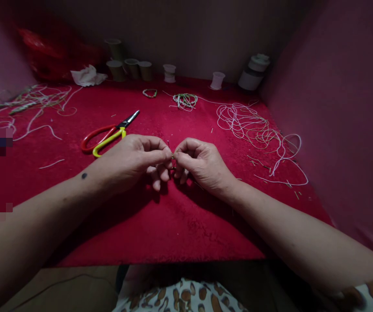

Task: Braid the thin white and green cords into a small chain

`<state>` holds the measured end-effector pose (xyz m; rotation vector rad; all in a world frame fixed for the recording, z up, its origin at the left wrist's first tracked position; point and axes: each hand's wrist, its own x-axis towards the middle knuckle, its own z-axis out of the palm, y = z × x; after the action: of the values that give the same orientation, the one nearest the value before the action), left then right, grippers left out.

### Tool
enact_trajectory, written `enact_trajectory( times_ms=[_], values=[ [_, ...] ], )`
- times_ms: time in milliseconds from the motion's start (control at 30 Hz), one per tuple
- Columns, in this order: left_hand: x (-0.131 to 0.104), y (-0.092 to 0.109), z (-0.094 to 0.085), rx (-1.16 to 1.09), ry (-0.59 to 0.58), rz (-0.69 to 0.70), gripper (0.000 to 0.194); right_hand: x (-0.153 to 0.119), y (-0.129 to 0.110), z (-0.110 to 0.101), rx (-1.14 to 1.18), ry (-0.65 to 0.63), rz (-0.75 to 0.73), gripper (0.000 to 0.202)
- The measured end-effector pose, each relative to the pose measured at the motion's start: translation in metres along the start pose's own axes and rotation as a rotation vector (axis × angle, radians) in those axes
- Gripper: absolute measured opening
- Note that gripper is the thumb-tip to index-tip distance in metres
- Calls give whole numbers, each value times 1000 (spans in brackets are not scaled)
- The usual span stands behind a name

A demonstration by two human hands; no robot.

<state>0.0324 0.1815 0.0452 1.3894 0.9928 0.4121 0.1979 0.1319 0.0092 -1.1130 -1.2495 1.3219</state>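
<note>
Over the middle of the red cloth, my left hand (144,156) and my right hand (202,162) meet fingertip to fingertip. Each one pinches thumb against forefinger on a tiny dark piece (173,157) between them, mostly hidden by the fingers and too small to name. Scissors (110,135) with one red and one yellow handle lie just beyond my left wrist, blades pointing away to the right. Farther back, a green and white braided cord bundle (185,101) rests on the cloth, with a small braided loop (149,93) to its left.
Tangled pale cord (238,121) spreads at the right, with short cut bits nearby. More cord (40,102) lies at the left. Along the back stand thread spools (170,73), a crumpled tissue (88,76), a red plastic bag (53,52) and a white-capped bottle (254,73).
</note>
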Motion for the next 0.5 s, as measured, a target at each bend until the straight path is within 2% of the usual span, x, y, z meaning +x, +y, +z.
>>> enact_trajectory(
  times_ms=[500],
  values=[
    [-1, 1, 5, 18, 74, 77, 13, 1, 2, 0, 105, -1, 1, 13]
  ],
)
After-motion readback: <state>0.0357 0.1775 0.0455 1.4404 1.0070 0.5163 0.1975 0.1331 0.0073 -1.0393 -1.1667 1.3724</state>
